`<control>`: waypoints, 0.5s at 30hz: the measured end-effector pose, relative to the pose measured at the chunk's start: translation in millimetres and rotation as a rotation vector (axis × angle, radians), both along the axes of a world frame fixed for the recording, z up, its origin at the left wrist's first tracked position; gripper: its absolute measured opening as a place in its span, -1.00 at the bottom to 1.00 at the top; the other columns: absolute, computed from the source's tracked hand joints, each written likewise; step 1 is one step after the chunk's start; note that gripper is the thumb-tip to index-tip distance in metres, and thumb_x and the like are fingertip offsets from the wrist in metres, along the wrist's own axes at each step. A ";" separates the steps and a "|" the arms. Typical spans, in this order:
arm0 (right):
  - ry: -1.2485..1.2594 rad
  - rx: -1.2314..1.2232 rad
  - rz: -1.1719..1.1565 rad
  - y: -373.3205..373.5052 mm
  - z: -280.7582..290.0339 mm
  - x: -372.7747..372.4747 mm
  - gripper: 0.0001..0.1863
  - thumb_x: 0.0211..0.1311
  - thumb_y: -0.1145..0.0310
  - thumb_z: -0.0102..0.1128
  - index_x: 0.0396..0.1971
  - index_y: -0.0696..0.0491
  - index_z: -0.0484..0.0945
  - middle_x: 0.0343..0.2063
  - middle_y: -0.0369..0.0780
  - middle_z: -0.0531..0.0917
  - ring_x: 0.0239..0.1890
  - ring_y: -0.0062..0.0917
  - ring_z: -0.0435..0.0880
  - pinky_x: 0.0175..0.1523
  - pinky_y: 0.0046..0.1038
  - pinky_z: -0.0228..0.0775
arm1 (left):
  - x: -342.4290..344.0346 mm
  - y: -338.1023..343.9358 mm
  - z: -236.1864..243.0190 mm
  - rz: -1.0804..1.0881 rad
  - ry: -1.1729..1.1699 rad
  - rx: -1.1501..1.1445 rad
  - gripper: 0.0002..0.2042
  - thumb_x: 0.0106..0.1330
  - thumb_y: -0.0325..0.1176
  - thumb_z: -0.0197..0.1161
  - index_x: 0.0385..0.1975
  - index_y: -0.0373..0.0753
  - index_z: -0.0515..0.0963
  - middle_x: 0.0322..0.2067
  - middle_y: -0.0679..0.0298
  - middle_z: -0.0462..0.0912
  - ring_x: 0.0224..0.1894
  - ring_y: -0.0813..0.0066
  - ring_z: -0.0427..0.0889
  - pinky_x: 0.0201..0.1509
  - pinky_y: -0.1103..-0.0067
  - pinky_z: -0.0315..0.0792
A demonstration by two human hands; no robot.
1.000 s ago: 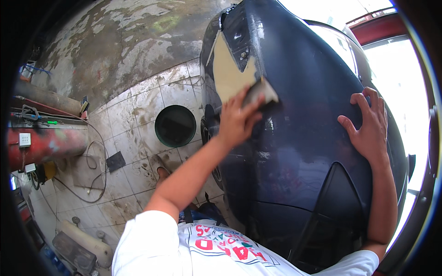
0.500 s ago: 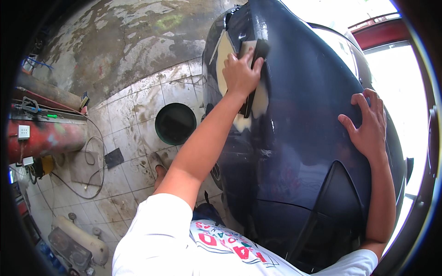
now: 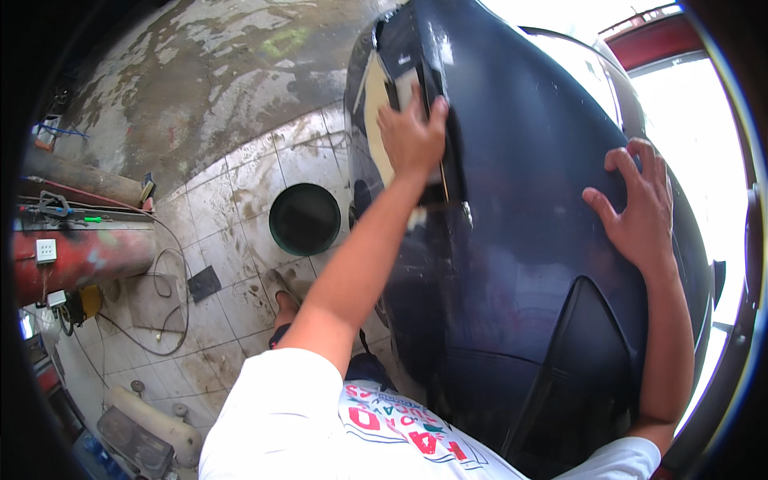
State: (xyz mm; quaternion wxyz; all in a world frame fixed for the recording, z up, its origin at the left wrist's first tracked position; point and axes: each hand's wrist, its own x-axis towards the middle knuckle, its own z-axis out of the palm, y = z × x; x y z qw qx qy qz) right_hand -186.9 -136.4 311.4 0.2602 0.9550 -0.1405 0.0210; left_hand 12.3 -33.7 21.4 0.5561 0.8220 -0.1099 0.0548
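Under my left hand (image 3: 412, 142) is a sanding block (image 3: 406, 88) with a pale top and dark sheet along its sides. My fingers and thumb grip it from above, pressing it on the dark blue car body (image 3: 528, 168). A cream filler patch (image 3: 374, 120) shows along the block's left side; part of it is hidden beneath hand and block. Farther right, my right hand (image 3: 642, 204) lies on the same bodywork, fingers and thumb apart, holding nothing.
A round dark basin (image 3: 305, 219) stands on the tiled floor (image 3: 216, 200) left of the car. At the left are a red cylinder (image 3: 96, 254), a looping cable (image 3: 186, 312) and a dark square sheet (image 3: 204, 283). A black triangular trim piece (image 3: 588, 344) lies nearer me.
My left hand and the sanding block have slid slightly left and toward me, and the block is turned a little. It now covers the right-hand part of the filler. My right hand stays put.
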 end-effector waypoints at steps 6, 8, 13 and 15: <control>-0.023 0.000 -0.022 -2.3 -7.4 -1.2 -0.54 0.15 -0.01 0.49 -0.11 -0.08 0.51 0.07 -0.24 0.50 0.24 -0.22 0.47 0.27 -0.05 0.41 | -56.7 18.0 3.2 0.049 -0.049 0.058 -0.37 0.39 0.15 0.17 0.30 -0.18 0.55 -0.06 -0.23 0.46 0.13 -0.18 0.38 0.30 0.13 0.27; -0.020 -0.019 -0.034 -3.7 -8.2 -1.4 -0.53 0.15 -0.02 0.49 -0.10 -0.09 0.51 0.09 -0.23 0.50 0.25 -0.21 0.47 0.27 -0.04 0.42 | -53.2 19.5 14.2 0.057 -0.146 0.001 -0.37 0.40 0.15 0.17 0.31 -0.18 0.55 -0.07 -0.23 0.46 0.14 -0.18 0.39 0.31 0.13 0.27; -0.022 0.011 -0.018 -7.7 -10.0 -1.6 -0.52 0.18 -0.09 0.45 -0.08 -0.11 0.52 0.12 -0.21 0.51 0.27 -0.19 0.47 0.27 -0.03 0.43 | 14.4 -4.0 32.7 0.130 0.094 -0.113 -0.40 0.37 0.13 0.21 0.23 -0.19 0.61 -0.07 -0.21 0.49 0.14 -0.11 0.41 0.31 0.17 0.27; -0.007 -0.015 -0.023 -9.3 -10.7 -1.9 -0.51 0.18 -0.11 0.44 -0.08 -0.11 0.52 0.13 -0.21 0.51 0.27 -0.19 0.48 0.26 -0.02 0.44 | 1.8 0.6 25.9 0.096 0.123 -0.050 -0.41 0.37 0.11 0.23 0.23 -0.20 0.61 -0.04 -0.21 0.48 0.18 -0.12 0.39 0.36 0.19 0.25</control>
